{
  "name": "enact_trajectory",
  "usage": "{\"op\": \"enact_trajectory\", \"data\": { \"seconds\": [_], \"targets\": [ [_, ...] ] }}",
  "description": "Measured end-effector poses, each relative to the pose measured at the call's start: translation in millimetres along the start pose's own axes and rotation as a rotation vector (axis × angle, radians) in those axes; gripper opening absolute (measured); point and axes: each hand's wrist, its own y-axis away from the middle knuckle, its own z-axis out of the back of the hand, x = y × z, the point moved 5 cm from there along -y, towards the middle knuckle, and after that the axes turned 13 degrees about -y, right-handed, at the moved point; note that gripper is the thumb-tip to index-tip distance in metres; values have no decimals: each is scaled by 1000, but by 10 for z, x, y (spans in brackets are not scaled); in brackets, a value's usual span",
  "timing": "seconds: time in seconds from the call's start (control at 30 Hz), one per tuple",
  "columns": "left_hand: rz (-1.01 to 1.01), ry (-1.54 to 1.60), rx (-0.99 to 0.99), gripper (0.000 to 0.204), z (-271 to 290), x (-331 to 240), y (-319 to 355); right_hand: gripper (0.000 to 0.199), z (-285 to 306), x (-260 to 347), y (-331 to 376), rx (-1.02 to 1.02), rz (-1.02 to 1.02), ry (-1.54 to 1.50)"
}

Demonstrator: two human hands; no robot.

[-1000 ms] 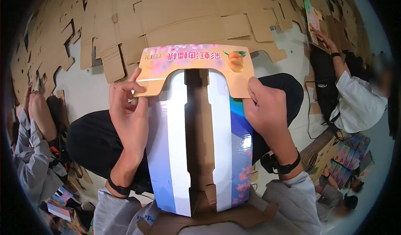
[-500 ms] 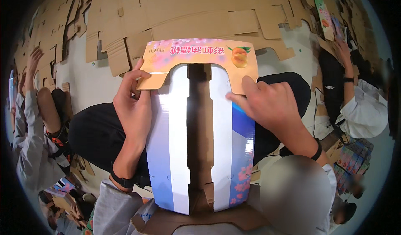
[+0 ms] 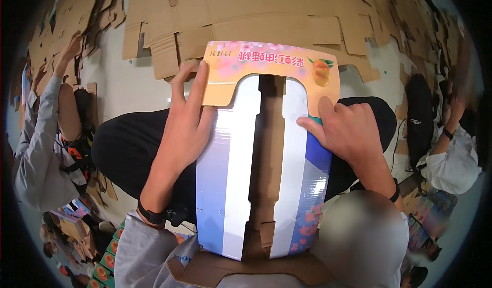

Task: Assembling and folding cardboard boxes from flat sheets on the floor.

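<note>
Between knees [image 3: 123,137]: left hand [image 3: 185,126] spread at orange flap [image 3: 274,65], right hand [image 3: 353,128] gripping carton [image 3: 238,170]

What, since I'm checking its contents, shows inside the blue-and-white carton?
Through the central gap in the carton, brown cardboard shows; the white panels cover the interior on either side.

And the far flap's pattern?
Far flap: pink blossoms and fruit on orange, best in head view.
</note>
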Motion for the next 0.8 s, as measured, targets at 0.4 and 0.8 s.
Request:
{"op": "enact_trajectory", "data": {
  "seconds": [0.4, 0.8],
  "targets": [
    [-136, -27, 277, 84, -198, 114, -155, 48, 10, -8, -156, 5, -96, -34],
    [-749, -266, 124, 41, 119, -494, -89, 17, 43, 398, -89, -288, 267, -511]
  ]
}}
